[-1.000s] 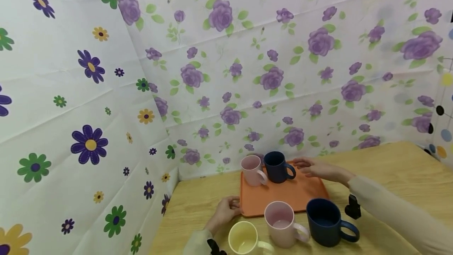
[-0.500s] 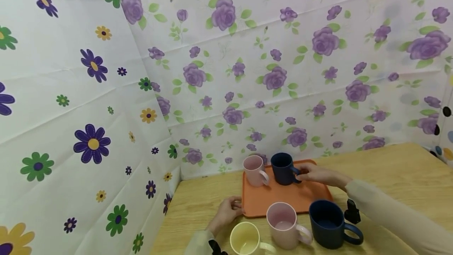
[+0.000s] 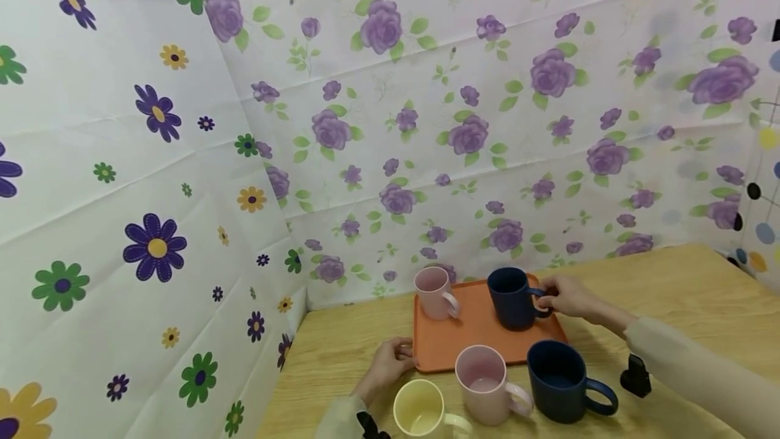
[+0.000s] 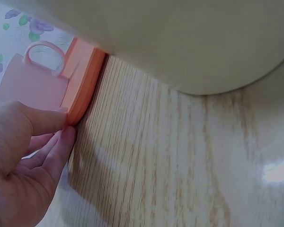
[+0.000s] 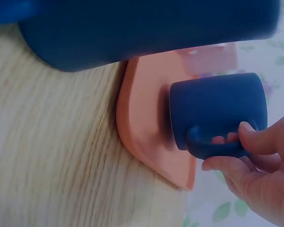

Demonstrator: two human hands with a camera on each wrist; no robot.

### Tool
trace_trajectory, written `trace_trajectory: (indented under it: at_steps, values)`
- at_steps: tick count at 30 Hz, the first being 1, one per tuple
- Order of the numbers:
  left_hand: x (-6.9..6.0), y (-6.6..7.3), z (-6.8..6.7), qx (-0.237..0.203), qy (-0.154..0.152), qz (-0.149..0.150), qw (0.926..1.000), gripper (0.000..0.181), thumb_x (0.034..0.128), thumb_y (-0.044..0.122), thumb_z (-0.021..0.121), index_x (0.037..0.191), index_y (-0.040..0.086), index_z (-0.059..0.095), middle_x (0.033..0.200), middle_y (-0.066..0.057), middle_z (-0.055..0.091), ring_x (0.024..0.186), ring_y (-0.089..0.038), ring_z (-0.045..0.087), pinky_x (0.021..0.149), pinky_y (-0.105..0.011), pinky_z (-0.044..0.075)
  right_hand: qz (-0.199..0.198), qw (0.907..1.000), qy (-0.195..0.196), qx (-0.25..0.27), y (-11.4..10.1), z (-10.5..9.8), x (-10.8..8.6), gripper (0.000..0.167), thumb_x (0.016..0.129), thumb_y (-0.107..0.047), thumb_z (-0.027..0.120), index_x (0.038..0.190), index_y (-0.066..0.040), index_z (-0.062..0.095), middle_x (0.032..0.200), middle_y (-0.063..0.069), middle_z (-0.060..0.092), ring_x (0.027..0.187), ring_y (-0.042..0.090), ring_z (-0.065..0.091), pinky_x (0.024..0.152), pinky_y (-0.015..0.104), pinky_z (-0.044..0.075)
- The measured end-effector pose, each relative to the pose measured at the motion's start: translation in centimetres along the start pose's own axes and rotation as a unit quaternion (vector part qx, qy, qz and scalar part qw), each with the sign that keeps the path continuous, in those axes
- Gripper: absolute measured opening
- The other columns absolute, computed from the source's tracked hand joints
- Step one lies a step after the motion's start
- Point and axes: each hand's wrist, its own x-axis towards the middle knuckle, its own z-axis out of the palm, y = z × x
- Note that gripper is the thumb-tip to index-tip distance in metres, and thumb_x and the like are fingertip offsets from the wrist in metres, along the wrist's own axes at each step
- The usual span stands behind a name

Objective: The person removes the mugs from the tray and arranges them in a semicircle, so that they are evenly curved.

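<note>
My right hand (image 3: 571, 298) pinches the handle of a dark blue mug (image 3: 512, 300) over the right part of the orange tray (image 3: 451, 349). In the right wrist view the thumb and fingers of the right hand (image 5: 265, 165) are round that handle, and the blue mug (image 5: 215, 106) is upright relative to the tray. My left hand (image 3: 390, 363) holds the tray's near left corner; in the left wrist view the thumb and fingertips of the left hand (image 4: 31, 151) pinch its orange rim (image 4: 83, 94). A pink mug (image 3: 434, 297) stands at the tray's back left.
In front of the tray stand a yellow mug (image 3: 419, 406), a larger pink mug (image 3: 484, 385) and a larger dark blue mug (image 3: 557, 385) on the wooden table (image 3: 658, 290). Flowered cloth (image 3: 439, 73) hangs behind and at the left.
My right hand has taken hold of the blue mug's handle, and the mug has moved right, away from the small pink mug. The left hand has stayed at the tray corner.
</note>
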Motion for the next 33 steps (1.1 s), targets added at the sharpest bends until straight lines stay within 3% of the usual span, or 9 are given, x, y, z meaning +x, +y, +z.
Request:
trace_trajectory:
  at_steps: [4, 5, 6, 9, 12, 13, 16, 24, 33]
  values:
    - [-0.1, -0.4, -0.3, -0.017, -0.01, 0.011, 0.9997, 0.042, 0.0823, -0.002, 0.07, 0.118, -0.018, 0.054, 0.094, -0.028, 0.068, 0.079, -0.018, 0.065, 0.068, -0.024, 0.056, 0.004, 0.9997, 0.015, 0.017, -0.5, -1.2, -1.5, 0.012, 0.092, -0.01, 0.063, 0.093, 0.002, 0.066, 0.084, 0.015, 0.066, 0.073, 0.019, 0.06, 0.063, 0.029, 0.053]
    - [-0.1, -0.6, -0.4, -0.02, -0.013, 0.018, 0.9995, 0.042, 0.0829, 0.001, 0.071, 0.117, -0.017, 0.055, 0.094, -0.025, 0.069, 0.079, -0.017, 0.066, 0.069, -0.026, 0.057, 0.005, 0.9995, 0.018, 0.026, -0.7, -1.5, -1.9, 0.014, 0.092, -0.011, 0.064, 0.095, 0.002, 0.066, 0.086, 0.016, 0.067, 0.077, 0.021, 0.063, 0.066, 0.03, 0.054]
    - [0.4, -1.9, -0.4, -0.024, -0.017, 0.045, 0.9986, 0.042, 0.0842, 0.008, 0.072, 0.117, -0.013, 0.057, 0.092, -0.02, 0.07, 0.077, -0.013, 0.065, 0.067, -0.024, 0.056, 0.008, 0.9991, 0.02, 0.036, -1.0, -1.9, -2.3, 0.017, 0.092, -0.013, 0.064, 0.098, 0.003, 0.066, 0.088, 0.017, 0.067, 0.081, 0.023, 0.064, 0.069, 0.032, 0.056]
    - [0.5, -2.3, -0.5, -0.027, -0.019, 0.065, 0.9974, 0.044, 0.0841, 0.014, 0.074, 0.116, -0.011, 0.058, 0.089, -0.014, 0.071, 0.076, -0.01, 0.065, 0.067, -0.026, 0.057, 0.02, 0.9982, 0.031, 0.048, -1.7, -2.9, -3.6, 0.019, 0.093, -0.015, 0.063, 0.098, 0.003, 0.065, 0.09, 0.017, 0.067, 0.084, 0.024, 0.065, 0.073, 0.035, 0.057]
    - [0.6, -2.1, -0.4, -0.027, -0.013, 0.041, 0.9987, 0.043, 0.0846, 0.01, 0.073, 0.118, -0.012, 0.057, 0.091, -0.017, 0.07, 0.078, -0.012, 0.065, 0.067, -0.023, 0.056, 0.039, 0.9973, 0.036, 0.05, -2.0, -3.7, -5.1, 0.019, 0.094, -0.014, 0.061, 0.099, 0.005, 0.064, 0.092, 0.016, 0.067, 0.085, 0.022, 0.065, 0.075, 0.037, 0.058]
    - [0.1, -0.9, -0.5, -0.024, -0.008, 0.013, 0.9996, 0.043, 0.0837, 0.003, 0.071, 0.119, -0.016, 0.055, 0.093, -0.022, 0.069, 0.08, -0.015, 0.065, 0.069, -0.025, 0.056, 0.045, 0.9972, 0.039, 0.046, -2.0, -3.9, -5.7, 0.019, 0.094, -0.013, 0.061, 0.099, 0.005, 0.064, 0.093, 0.015, 0.068, 0.084, 0.02, 0.065, 0.074, 0.036, 0.057]
    - [-0.1, -0.4, -0.3, -0.013, 0.0, -0.016, 0.9998, 0.041, 0.0835, -0.005, 0.067, 0.119, -0.019, 0.053, 0.096, -0.029, 0.067, 0.083, -0.022, 0.065, 0.068, -0.021, 0.054, 0.058, 0.9969, 0.05, 0.019, -1.9, -4.4, -7.6, 0.019, 0.094, -0.014, 0.061, 0.1, 0.004, 0.064, 0.092, 0.012, 0.069, 0.079, 0.014, 0.063, 0.068, 0.032, 0.055]
    - [-0.4, -0.7, -0.4, -0.016, 0.001, -0.035, 0.9993, 0.04, 0.0832, -0.003, 0.069, 0.119, -0.014, 0.056, 0.094, -0.023, 0.067, 0.082, -0.021, 0.065, 0.068, -0.026, 0.056, 0.081, 0.9952, 0.043, -0.036, -1.6, -6.4, -12.9, 0.021, 0.096, -0.018, 0.058, 0.101, 0.002, 0.064, 0.09, 0.007, 0.069, 0.072, 0.006, 0.058, 0.061, 0.026, 0.048]
    - [-0.4, -0.9, -0.3, -0.021, 0.0, -0.022, 0.9995, 0.041, 0.0822, -0.003, 0.07, 0.118, -0.015, 0.056, 0.093, -0.022, 0.068, 0.081, -0.019, 0.065, 0.067, -0.022, 0.055, 0.177, 0.9813, 0.032, -0.067, 0.1, -6.8, -17.0, 0.02, 0.093, -0.018, 0.063, 0.1, 0.0, 0.067, 0.09, 0.001, 0.068, 0.072, 0.01, 0.057, 0.062, 0.027, 0.047]
